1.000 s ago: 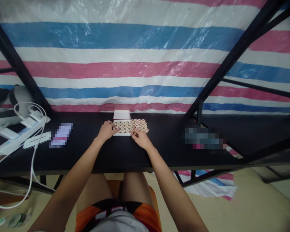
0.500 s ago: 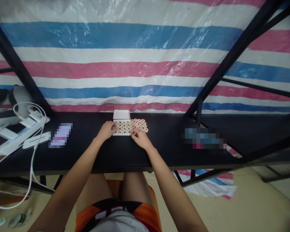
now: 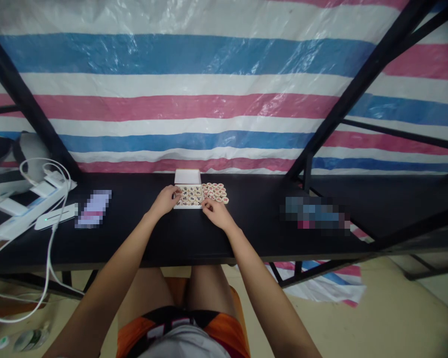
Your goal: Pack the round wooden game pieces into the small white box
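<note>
"Can you read the Chinese chess pieces?"
"No, their characters are too small, and the left hand partly covers the leftmost."
"Is the right hand pinching one?"
"Can't tell. Pixelation hides the lilac object; the left edge cuts off the white cables."

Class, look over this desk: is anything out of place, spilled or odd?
The white cables look untidy, looping over the front edge of the desk at left. Otherwise nothing stands out: the dark-marked pieces sit in rows in the open box, and the red-marked pieces lie grouped beside it.
</note>
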The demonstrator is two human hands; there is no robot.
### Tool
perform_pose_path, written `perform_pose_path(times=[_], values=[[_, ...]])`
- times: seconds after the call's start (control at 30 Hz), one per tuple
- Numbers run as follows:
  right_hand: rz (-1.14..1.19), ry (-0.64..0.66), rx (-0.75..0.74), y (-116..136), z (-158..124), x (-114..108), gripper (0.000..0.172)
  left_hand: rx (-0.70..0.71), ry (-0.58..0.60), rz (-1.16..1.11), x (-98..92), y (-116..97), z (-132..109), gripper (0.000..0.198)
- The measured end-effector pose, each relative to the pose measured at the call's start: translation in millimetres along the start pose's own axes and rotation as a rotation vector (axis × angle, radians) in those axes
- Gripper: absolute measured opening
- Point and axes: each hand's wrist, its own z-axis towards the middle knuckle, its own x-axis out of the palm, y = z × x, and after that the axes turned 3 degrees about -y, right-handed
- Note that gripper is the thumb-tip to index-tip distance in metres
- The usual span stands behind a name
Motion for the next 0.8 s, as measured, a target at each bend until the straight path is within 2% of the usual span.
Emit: perform_pose_path(times=[0.17, 0.37, 0.53, 0.8], values=[[-0.003, 0.003, -0.003, -2.1, 0.1, 0.3, 0.015, -0.059, -0.082, -0.087, -2.9, 4.4, 1.4, 0.013], [-0.003, 0.008, -0.005, -3.4, 0.5, 1.1, 0.017, -0.214, -0.188, -0.017, -2.8, 27.6, 4.0, 0.013], [-0.005, -0.002, -0.006, -3.8, 0.6, 1.4, 0.016, -0.301, -0.127, 0.117, -0.2, 36.6, 1.5, 0.016], [-0.02, 0.0, -0.003, -3.3, 0.4, 0.7, 0.017, -0.279, -0.024, 0.316, -0.9, 31.7, -2.3, 0.026]])
